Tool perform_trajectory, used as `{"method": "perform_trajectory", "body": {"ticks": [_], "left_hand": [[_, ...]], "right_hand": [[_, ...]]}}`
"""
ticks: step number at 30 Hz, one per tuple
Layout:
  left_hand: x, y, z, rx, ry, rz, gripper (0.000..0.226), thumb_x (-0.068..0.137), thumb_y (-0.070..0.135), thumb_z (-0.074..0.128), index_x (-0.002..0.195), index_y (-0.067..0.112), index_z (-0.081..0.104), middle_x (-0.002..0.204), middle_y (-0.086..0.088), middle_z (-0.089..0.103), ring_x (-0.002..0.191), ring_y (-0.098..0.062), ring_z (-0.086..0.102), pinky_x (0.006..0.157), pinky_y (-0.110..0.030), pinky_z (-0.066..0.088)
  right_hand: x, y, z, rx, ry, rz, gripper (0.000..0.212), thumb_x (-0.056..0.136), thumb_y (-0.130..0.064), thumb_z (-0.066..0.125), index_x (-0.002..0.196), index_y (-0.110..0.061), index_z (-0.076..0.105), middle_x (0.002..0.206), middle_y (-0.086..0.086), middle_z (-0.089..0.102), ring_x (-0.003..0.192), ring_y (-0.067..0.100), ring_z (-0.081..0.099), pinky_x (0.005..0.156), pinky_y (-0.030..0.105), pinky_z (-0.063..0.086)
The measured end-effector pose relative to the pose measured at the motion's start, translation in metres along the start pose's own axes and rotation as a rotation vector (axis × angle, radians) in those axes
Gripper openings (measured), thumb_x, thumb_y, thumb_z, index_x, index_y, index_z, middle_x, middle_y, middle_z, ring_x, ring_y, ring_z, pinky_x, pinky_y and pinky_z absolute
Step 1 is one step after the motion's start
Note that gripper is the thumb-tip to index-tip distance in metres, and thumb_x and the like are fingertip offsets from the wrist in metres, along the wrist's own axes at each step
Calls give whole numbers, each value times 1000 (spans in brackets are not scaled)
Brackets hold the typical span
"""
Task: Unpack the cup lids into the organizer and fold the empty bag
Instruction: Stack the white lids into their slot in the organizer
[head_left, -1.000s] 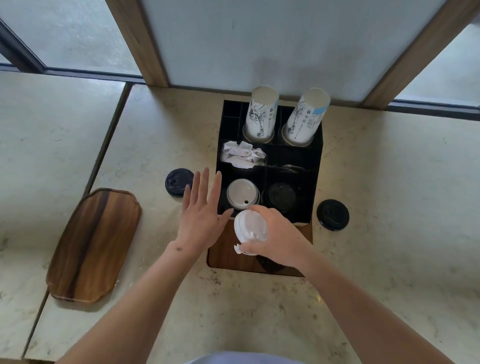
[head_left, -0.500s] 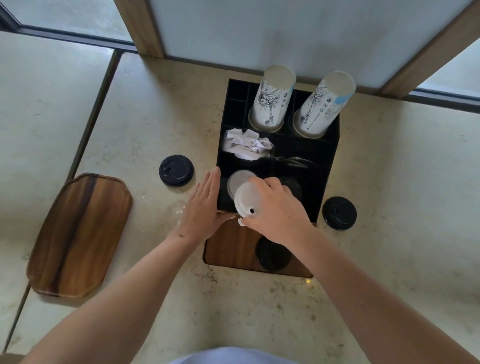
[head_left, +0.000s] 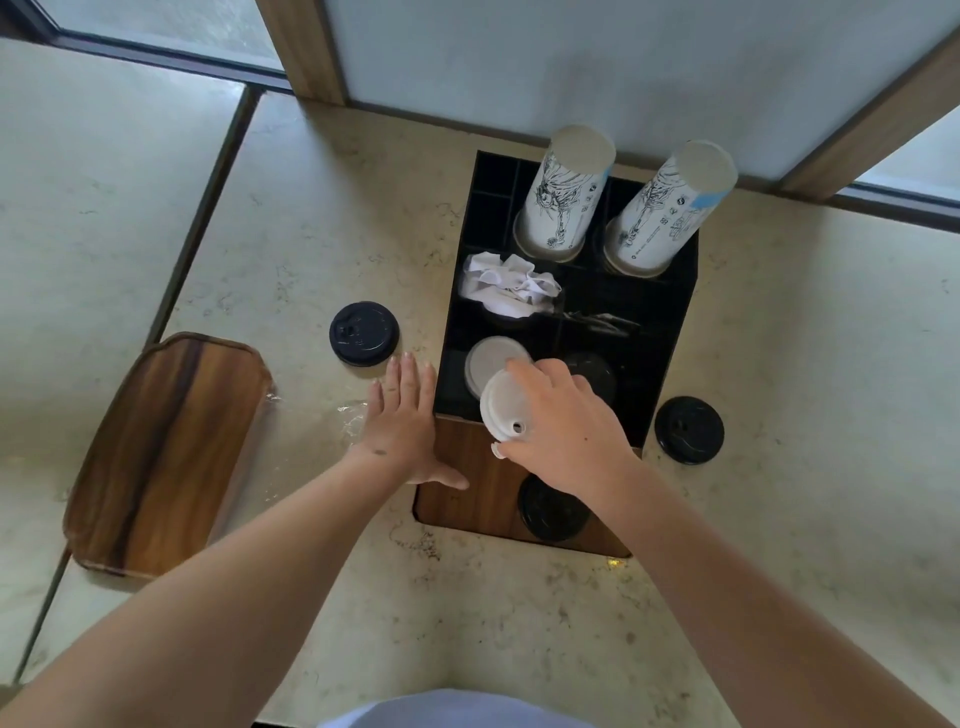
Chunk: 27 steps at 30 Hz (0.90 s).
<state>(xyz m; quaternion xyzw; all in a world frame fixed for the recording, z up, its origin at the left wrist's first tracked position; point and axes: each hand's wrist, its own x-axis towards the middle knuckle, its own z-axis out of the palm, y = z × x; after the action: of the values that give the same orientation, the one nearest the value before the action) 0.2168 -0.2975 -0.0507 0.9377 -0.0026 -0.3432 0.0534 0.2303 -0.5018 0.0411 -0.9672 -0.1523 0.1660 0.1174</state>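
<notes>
At centre frame our right hand (head_left: 566, 431) grips a white lid (head_left: 503, 402), tilted over the near left compartment of the black organizer (head_left: 670, 332), above another white lid (head_left: 491, 358) lying there. Our left hand (head_left: 402, 426) lies flat, fingers straight, on the table (head_left: 291, 249) just left of the organizer.

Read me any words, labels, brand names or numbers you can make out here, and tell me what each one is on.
No text can be read.
Left cup stack: line drawing and small marks, too small to read.
Right cup stack: drawing, small icons and a blue patch, too blurred to read.
Black lids on the counter: embossed marks, unreadable.
White lid in the right hand: no print visible.
</notes>
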Motion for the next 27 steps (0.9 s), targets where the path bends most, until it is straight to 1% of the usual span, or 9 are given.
{"method": "perform_trajectory", "body": {"ticks": [3, 7, 9, 12, 15, 17, 22, 25, 27], "left_hand": [[2, 0, -6, 27, -88, -18, 174, 43, 95, 69, 116, 9, -64, 141, -21, -56, 131, -40, -50, 120, -56, -13], [4, 0, -6, -8, -103, -32, 177, 37, 95, 69, 110, 13, -69, 127, -16, -69, 121, -37, -59, 116, -55, -19], [4, -1, -5, -16, -110, -31, 177, 35, 95, 70, 111, 15, -69, 120, -12, -74, 121, -35, -60, 114, -54, -22], [6, -4, -3, -22, -115, -32, 178, 33, 95, 71, 113, 17, -69, 120, -10, -75, 122, -33, -61, 112, -53, -24], [7, -3, -5, -15, -123, -42, 178, 33, 96, 69, 112, 15, -69, 121, -12, -74, 122, -35, -61, 112, -54, -23], [5, -1, -7, -26, -133, -44, 179, 34, 95, 71, 110, 15, -70, 122, -13, -73, 123, -36, -59, 112, -54, -22], [1, 1, -12, -49, -143, -35, 178, 37, 92, 74, 108, 16, -70, 128, -14, -69, 123, -37, -59, 111, -53, -25], [-1, 1, -13, -58, -151, -27, 178, 38, 91, 74, 111, 17, -69, 129, -14, -69, 124, -36, -60, 114, -55, -23], [-1, 0, -13, -63, -154, -20, 178, 39, 91, 75, 114, 18, -68, 128, -14, -70, 125, -36, -60, 115, -56, -23]], "right_hand": [[4, -5, -6, -61, -2, -14, 90, 73, -46, 81, 145, -31, 29, 135, 2, 46, 113, 29, 53, 82, 40, 55], [20, -15, -15, -133, 152, -49, 89, 73, -48, 78, 147, -26, 33, 138, 3, 48, 113, 30, 53, 90, 44, 48], [31, -18, -16, -114, 131, -52, 92, 73, -49, 79, 148, -20, 33, 139, 4, 50, 114, 30, 55, 91, 44, 45], [43, -18, -9, -130, 43, -57, 92, 72, -51, 78, 146, -17, 36, 136, 3, 54, 113, 27, 61, 96, 43, 42], [48, -14, 3, -206, 18, -68, 87, 75, -49, 76, 146, -17, 37, 135, 1, 55, 115, 24, 61, 116, 44, 23], [49, -12, 10, -256, 34, -59, 84, 76, -46, 76, 146, -18, 39, 133, 0, 56, 115, 23, 61, 120, 46, 12], [57, -16, 14, -320, 83, -20, 84, 75, -45, 79, 145, -19, 41, 126, 2, 59, 111, 22, 62, 117, 49, 13], [60, -20, 15, -342, 37, 6, 82, 75, -43, 79, 145, -19, 41, 123, 3, 60, 110, 23, 62, 117, 49, 12], [60, -23, 16, -374, -9, 12, 86, 77, -46, 78, 147, -17, 37, 124, 7, 61, 110, 25, 62, 116, 47, 18]]}}
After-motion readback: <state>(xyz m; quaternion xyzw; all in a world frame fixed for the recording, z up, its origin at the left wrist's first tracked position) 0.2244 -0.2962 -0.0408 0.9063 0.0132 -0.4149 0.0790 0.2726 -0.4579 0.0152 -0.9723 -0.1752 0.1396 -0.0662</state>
